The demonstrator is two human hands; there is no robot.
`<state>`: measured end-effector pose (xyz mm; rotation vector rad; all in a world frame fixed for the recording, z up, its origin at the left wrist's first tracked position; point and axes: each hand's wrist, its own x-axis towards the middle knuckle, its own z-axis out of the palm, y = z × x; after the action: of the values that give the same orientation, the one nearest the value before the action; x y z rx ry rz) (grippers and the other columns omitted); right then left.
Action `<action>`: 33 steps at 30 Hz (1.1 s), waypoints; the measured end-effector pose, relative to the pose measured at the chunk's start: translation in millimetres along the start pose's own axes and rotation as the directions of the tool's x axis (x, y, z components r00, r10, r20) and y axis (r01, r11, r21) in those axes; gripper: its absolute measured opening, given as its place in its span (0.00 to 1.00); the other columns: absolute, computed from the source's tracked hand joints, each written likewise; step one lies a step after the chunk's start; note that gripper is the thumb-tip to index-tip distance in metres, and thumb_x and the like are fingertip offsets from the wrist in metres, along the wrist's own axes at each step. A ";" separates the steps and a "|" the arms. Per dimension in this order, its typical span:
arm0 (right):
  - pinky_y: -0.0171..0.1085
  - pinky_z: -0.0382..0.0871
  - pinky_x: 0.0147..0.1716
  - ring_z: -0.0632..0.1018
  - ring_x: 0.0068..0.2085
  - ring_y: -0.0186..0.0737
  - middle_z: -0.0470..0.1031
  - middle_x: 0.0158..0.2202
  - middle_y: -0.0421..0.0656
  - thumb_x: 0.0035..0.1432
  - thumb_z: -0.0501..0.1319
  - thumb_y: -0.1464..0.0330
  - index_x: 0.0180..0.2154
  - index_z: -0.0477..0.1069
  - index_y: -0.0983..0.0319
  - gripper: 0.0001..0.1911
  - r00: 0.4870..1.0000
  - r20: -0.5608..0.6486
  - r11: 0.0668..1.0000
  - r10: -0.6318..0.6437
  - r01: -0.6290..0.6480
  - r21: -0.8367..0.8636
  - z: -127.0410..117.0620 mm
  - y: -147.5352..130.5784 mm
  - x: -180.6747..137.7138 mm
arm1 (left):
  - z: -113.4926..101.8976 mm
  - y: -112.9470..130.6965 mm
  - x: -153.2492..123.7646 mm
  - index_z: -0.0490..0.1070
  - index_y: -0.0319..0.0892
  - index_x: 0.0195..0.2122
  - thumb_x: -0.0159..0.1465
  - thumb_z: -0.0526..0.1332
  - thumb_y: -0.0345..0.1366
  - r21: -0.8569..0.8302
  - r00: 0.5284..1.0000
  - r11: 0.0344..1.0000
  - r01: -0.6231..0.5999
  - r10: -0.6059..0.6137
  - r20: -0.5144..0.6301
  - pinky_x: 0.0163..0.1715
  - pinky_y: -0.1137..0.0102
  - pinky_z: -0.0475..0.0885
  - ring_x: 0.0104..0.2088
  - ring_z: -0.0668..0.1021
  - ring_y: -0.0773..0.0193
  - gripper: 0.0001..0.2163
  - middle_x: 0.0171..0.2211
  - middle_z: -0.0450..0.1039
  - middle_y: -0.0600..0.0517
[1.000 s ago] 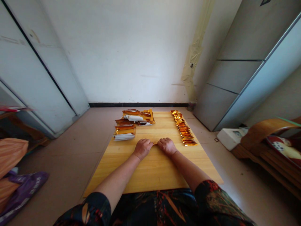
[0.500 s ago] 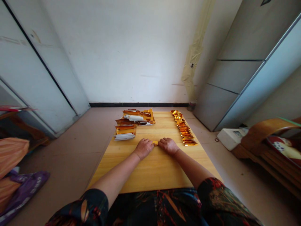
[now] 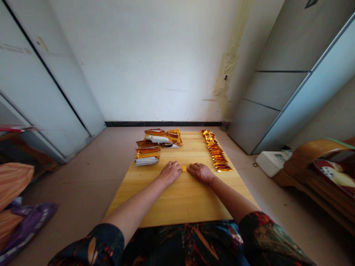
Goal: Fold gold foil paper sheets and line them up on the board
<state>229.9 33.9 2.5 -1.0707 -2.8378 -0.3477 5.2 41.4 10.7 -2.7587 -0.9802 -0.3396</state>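
Between my hands, on the wooden table, lies a small flat golden foil piece. My left hand has its fingers closed at the left end of it and covers that end. On the other side my right hand rests palm down, fingers pressed together over the right end. Most of the piece is hidden under the fingers. Several golden foil packets form an overlapping row right of my right hand. Stacks of flat golden and white wrappers lie beyond my left hand.
The light wooden table reaches to my lap. A larger wrapper stack is at its far left edge. To the right stand a grey fridge, a white box and a wooden seat. Bags lie at left.
My right hand has shifted slightly right and its fingers lie a little flatter. A bit more of the golden piece shows between my hands. The packets and stacks stay put.
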 end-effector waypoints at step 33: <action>0.26 0.64 0.20 0.70 0.17 0.28 0.69 0.14 0.34 0.49 0.55 0.78 0.25 0.67 0.63 0.06 0.623 0.502 0.104 0.600 -0.683 0.723 -6.2 -21.0 63.7 | -9.5 -3.0 -18.0 0.71 0.53 0.46 0.65 0.52 0.30 -0.068 0.998 0.997 0.045 -0.042 0.056 0.40 0.63 0.57 0.40 0.70 0.59 0.14 0.38 0.75 0.51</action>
<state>168.2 58.0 15.1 -1.7763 -1.6486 1.1694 -11.7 30.6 15.1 -2.8264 -1.0626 -0.3116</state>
